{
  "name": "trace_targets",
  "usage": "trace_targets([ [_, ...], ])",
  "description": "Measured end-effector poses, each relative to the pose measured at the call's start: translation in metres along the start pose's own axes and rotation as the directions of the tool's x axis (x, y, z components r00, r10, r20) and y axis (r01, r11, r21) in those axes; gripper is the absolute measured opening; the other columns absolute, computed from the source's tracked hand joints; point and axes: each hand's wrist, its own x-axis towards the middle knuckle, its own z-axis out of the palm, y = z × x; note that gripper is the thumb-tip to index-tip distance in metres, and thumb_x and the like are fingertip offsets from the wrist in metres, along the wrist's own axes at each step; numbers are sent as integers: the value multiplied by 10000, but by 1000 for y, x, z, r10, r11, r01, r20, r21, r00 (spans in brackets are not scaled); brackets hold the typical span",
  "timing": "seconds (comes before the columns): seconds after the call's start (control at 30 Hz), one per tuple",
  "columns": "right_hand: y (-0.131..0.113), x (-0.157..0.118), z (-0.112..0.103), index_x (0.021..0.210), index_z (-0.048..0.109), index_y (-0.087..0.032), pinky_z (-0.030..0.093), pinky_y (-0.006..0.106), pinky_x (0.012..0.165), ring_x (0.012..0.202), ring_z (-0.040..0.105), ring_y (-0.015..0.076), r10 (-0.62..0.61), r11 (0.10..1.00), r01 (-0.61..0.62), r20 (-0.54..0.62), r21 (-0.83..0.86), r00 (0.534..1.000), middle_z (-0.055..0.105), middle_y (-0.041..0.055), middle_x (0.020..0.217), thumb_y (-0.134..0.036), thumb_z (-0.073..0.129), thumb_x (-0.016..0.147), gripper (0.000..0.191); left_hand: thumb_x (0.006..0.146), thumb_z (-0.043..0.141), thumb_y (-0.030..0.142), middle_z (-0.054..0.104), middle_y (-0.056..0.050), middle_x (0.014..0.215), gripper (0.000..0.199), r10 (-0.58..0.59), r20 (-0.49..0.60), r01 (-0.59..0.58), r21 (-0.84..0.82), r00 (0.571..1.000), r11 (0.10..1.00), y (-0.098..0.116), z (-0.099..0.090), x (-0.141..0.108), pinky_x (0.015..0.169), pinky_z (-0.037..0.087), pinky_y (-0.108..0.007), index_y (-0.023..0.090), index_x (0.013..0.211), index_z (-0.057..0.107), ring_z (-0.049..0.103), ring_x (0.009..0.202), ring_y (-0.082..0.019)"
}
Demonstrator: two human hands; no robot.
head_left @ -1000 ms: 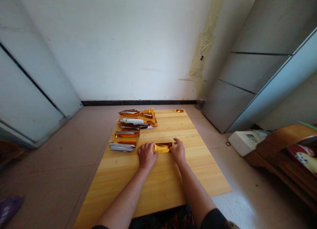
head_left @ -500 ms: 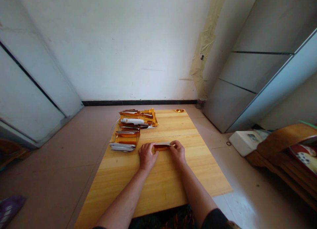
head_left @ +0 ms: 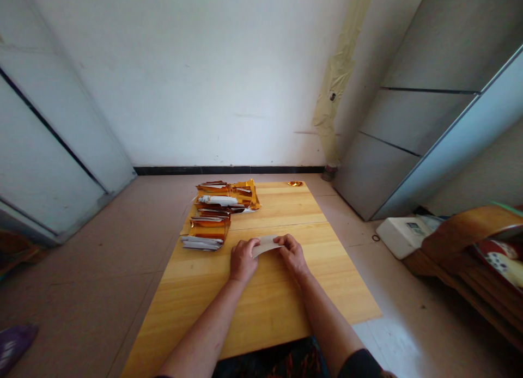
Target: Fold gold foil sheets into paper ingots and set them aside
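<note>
Between my two hands stretches a sheet of foil paper (head_left: 266, 246), its pale side showing now. My left hand (head_left: 244, 259) pinches its left end, thumb along the near side. At the right end, my right hand (head_left: 291, 252) is closed on the sheet with thumb and fingertips. The sheet is held over the middle of the wooden table (head_left: 269, 302). Left of my left hand lies a row of folded foil-paper pieces (head_left: 210, 228), gold and white, in several bundles.
A small scrap of gold foil (head_left: 295, 183) lies at the table's far right corner. Beyond the table stands a white wall (head_left: 229, 95). To the right are a grey cabinet (head_left: 392, 149), a white box (head_left: 399, 236) and a wooden seat (head_left: 453, 258).
The sheet has turned from showing a gold inner face under a pale edge to showing its pale side. My hands stay at its ends, with the fingers shifted slightly.
</note>
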Motion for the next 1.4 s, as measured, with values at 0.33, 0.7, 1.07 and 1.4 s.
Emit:
trace_targets([
  [0.33, 0, -11, -17, 729, 454, -210, 450, 251, 824, 983, 576, 156, -92, 977, 100, 50, -188, 994, 581, 64, 1167, -139, 429, 648, 111, 694, 588, 164, 663, -22, 1039, 398, 16, 79, -21, 66, 997, 998, 0, -5, 0, 873, 350, -335, 284, 1072, 625, 530, 1011, -211],
  [0.7, 5, -36, -36, 1026, 525, -234, 447, 232, 805, 905, 617, 153, -93, 840, 227, 280, -493, 955, 658, 20, 997, -70, 415, 715, 368, 688, 574, 175, 604, 24, 1228, 391, 198, 196, -210, 39, 960, 977, -9, -15, -3, 940, 324, -390, 316, 1046, 645, 475, 1135, -224],
  [1.07, 22, -24, -31, 1074, 584, -208, 467, 269, 865, 994, 598, 173, -236, 800, 360, 299, -480, 924, 629, 48, 1114, -64, 470, 625, 485, 652, 635, 245, 562, 8, 1281, 348, 325, 262, -343, 25, 909, 939, -14, -24, -4, 990, 289, -444, 316, 990, 676, 441, 1174, -262],
  [1.4, 11, 0, -18, 905, 639, -215, 482, 259, 757, 820, 644, 176, -47, 888, 77, 75, -454, 996, 697, 15, 876, -165, 523, 691, 248, 643, 655, 268, 600, -53, 1206, 467, 329, 183, -335, 2, 926, 942, -18, -19, -6, 998, 292, -437, 241, 1102, 575, 513, 1122, -244],
])
